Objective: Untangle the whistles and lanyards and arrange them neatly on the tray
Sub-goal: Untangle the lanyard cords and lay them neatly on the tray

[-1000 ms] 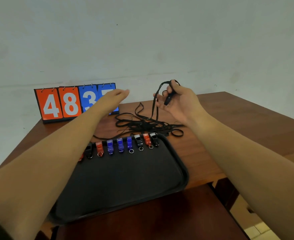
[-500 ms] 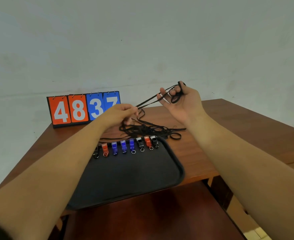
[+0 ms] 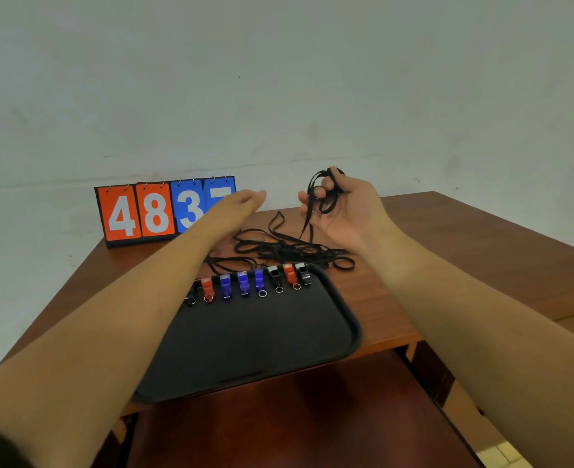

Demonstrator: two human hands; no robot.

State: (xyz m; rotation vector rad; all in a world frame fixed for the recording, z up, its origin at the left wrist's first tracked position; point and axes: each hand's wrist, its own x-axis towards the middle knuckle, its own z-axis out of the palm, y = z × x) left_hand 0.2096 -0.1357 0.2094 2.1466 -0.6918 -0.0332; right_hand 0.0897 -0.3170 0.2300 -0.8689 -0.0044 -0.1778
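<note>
A black tray (image 3: 316, 346) lies on the wooden table (image 3: 447, 251). Along its far edge stands a row of several whistles (image 3: 243, 282), red, blue and black, each with a small ring. Behind the tray a tangle of black lanyards (image 3: 289, 248) spreads over the table. My right hand (image 3: 343, 206) is raised above the tangle and grips a black lanyard (image 3: 316, 187) looped around its fingers, with a strand hanging down to the pile. My left hand (image 3: 241, 201) hovers beside it, fingers straight, holding nothing.
A flip scoreboard (image 3: 157, 211) with orange and blue cards reading 4837 stands at the table's back left. A grey wall rises behind. The tray overhangs the table's near edge, above a dark wooden surface (image 3: 279, 417).
My left hand let go of the lanyard strand it pinched half a second ago and rose with fingers straight. The strand, stretched taut between both hands before, now hangs loose from my right hand.
</note>
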